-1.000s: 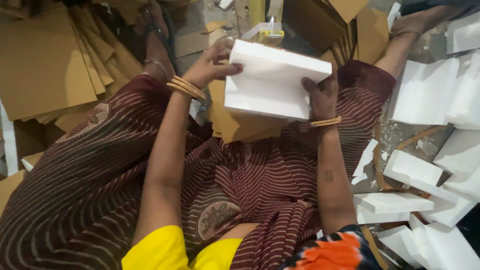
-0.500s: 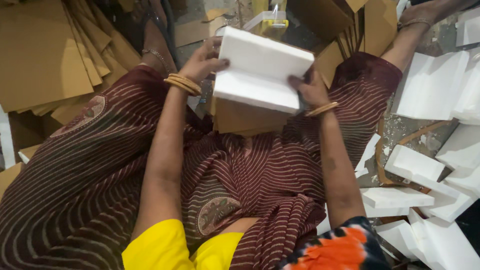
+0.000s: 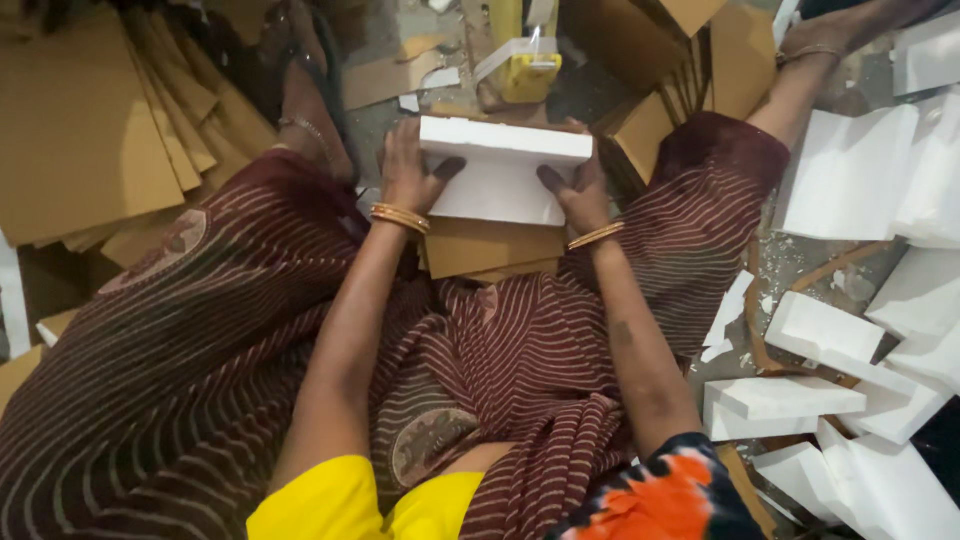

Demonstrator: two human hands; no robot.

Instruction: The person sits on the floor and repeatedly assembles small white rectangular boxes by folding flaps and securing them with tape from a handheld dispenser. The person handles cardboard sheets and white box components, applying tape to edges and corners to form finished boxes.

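A white foam block [image 3: 500, 172] sits level in front of me, above a brown cardboard box [image 3: 492, 247] that rests between my knees. My left hand [image 3: 408, 176] grips the block's left side, thumb on its face. My right hand [image 3: 577, 192] grips the right side the same way. Gold bangles circle both wrists. My lap is covered by maroon striped cloth [image 3: 250, 340].
Flat cardboard sheets [image 3: 90, 130] fan out at the left. Folded cardboard boxes [image 3: 680, 70] stand at the top right. Several white foam pieces [image 3: 850, 170] lie on the floor at the right. A yellow tape dispenser [image 3: 528, 62] sits beyond the block.
The foam block has turned from a tilt to level and dropped lower onto the cardboard box. Both hands have stayed on its sides.
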